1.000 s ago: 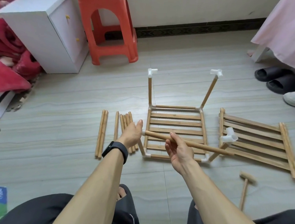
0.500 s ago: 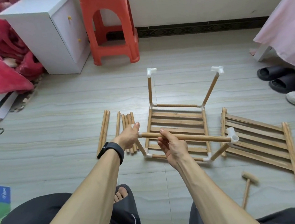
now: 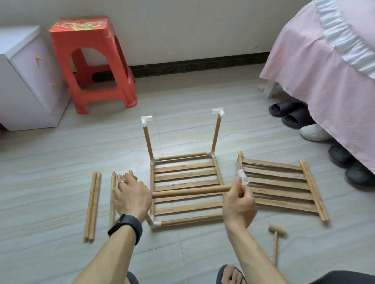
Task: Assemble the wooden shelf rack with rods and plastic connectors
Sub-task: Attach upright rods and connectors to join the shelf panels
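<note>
A bed point(image 3: 323, 85) skirted in pink fills the far right, with dark slippers point(image 3: 291, 112) tucked at its foot. At the far left stand a white cabinet point(image 3: 16, 95) and, just right of it, a red plastic stool point(image 3: 82, 33).

The partly built rack frame point(image 3: 185, 207) lies flat on the tiled floor point(image 3: 44, 163) in the middle, slats up. From its two far corners rise upright rods point(image 3: 216, 135), each capped with a white corner piece point(image 3: 146, 120). Just right of the frame lies a second slatted panel point(image 3: 278, 183), flat and unattached.

The left hand point(image 3: 133, 196), palm down with a dark wristband point(image 3: 127, 226) behind it, spreads its fingers over the loose rods point(image 3: 92, 206) lying left of the frame; its grip is apart and holds nothing.

The right hand point(image 3: 238, 205) has its grip clamped on the right end of a rod point(image 3: 191, 191), held roughly level above the slats. The rod's left end reaches the edge of the left hand; whether they touch I cannot tell.

A small wooden mallet point(image 3: 277, 231) lies on the floor near right of the frame. A white plastic connector point(image 3: 243, 178) sits on the held rod's right end, against the thumb.
</note>
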`<state>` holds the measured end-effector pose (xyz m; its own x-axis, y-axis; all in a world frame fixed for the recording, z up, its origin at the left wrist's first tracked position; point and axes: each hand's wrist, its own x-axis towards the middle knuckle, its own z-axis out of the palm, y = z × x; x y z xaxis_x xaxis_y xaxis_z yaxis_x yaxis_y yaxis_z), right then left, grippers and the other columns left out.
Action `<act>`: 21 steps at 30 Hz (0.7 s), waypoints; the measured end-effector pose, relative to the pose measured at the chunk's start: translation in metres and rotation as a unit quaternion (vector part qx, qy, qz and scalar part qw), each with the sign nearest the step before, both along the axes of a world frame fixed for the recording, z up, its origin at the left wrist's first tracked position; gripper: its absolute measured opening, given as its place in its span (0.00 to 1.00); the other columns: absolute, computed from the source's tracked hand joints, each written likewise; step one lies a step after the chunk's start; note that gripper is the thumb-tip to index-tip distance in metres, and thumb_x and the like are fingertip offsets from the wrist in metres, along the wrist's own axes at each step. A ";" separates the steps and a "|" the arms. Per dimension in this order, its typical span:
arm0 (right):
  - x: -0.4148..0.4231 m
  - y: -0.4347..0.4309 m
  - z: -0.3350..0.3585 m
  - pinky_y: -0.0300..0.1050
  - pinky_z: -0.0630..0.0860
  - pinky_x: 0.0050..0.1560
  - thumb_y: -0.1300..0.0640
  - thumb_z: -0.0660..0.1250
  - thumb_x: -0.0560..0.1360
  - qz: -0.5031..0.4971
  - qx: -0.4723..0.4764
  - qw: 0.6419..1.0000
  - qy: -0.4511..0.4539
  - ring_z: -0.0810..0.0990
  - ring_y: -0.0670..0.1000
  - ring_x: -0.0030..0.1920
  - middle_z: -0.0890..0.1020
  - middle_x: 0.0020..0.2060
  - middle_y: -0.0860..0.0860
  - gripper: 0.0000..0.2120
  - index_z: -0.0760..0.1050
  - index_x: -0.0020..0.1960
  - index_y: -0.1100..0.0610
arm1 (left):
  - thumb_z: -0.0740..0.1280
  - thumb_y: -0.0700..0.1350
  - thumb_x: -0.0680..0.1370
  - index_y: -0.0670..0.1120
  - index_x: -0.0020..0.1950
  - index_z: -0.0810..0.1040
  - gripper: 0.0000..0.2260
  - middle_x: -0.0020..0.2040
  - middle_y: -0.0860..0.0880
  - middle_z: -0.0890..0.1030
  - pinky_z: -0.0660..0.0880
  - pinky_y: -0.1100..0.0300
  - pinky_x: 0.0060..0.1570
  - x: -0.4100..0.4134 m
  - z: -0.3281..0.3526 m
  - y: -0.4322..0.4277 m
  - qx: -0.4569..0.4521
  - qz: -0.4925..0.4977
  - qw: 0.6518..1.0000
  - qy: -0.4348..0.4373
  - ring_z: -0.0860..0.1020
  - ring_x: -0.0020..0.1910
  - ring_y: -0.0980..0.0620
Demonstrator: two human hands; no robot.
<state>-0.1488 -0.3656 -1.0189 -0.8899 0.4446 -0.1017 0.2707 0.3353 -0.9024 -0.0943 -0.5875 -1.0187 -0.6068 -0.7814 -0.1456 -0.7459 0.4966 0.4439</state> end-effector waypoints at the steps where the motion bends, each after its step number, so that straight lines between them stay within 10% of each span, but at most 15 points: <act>1: -0.012 0.009 0.002 0.46 0.65 0.39 0.37 0.57 0.81 -0.056 -0.022 0.998 0.022 0.76 0.55 0.40 0.78 0.34 0.46 0.23 0.73 0.39 0.54 | 0.55 0.50 0.84 0.44 0.66 0.71 0.15 0.65 0.40 0.76 0.66 0.42 0.68 -0.006 0.006 0.011 -0.038 -0.025 0.999 0.015 0.70 0.67 0.39; 5: -0.057 0.028 0.003 0.47 0.69 0.45 0.40 0.64 0.78 -0.136 -0.104 0.985 0.007 0.77 0.56 0.45 0.79 0.45 0.54 0.19 0.74 0.46 0.58 | 0.57 0.55 0.82 0.50 0.65 0.72 0.15 0.60 0.48 0.79 0.63 0.43 0.70 -0.037 0.026 0.065 -0.088 -0.215 0.972 0.040 0.72 0.63 0.47; 9: -0.079 0.037 -0.004 0.50 0.74 0.53 0.39 0.63 0.78 0.092 0.016 0.980 -0.178 0.80 0.60 0.54 0.83 0.56 0.57 0.24 0.79 0.56 0.59 | 0.55 0.59 0.82 0.52 0.70 0.70 0.20 0.64 0.49 0.78 0.63 0.41 0.72 -0.064 0.039 0.123 -0.070 -0.377 0.923 0.014 0.73 0.66 0.47; 17: -0.128 0.050 0.057 0.50 0.81 0.55 0.38 0.52 0.84 0.446 0.412 0.709 -0.359 0.85 0.57 0.52 0.82 0.58 0.57 0.29 0.74 0.68 0.59 | 0.58 0.54 0.84 0.46 0.72 0.65 0.20 0.60 0.44 0.81 0.77 0.44 0.54 -0.083 0.027 0.164 0.066 -0.456 0.886 -0.053 0.79 0.55 0.42; 21: -0.125 0.063 0.052 0.45 0.79 0.41 0.42 0.50 0.84 0.486 0.377 0.726 -0.308 0.83 0.50 0.34 0.86 0.44 0.52 0.24 0.77 0.56 0.57 | 0.57 0.55 0.84 0.49 0.74 0.66 0.20 0.60 0.46 0.82 0.77 0.46 0.53 -0.079 0.016 0.159 0.030 -0.460 0.887 -0.021 0.79 0.56 0.43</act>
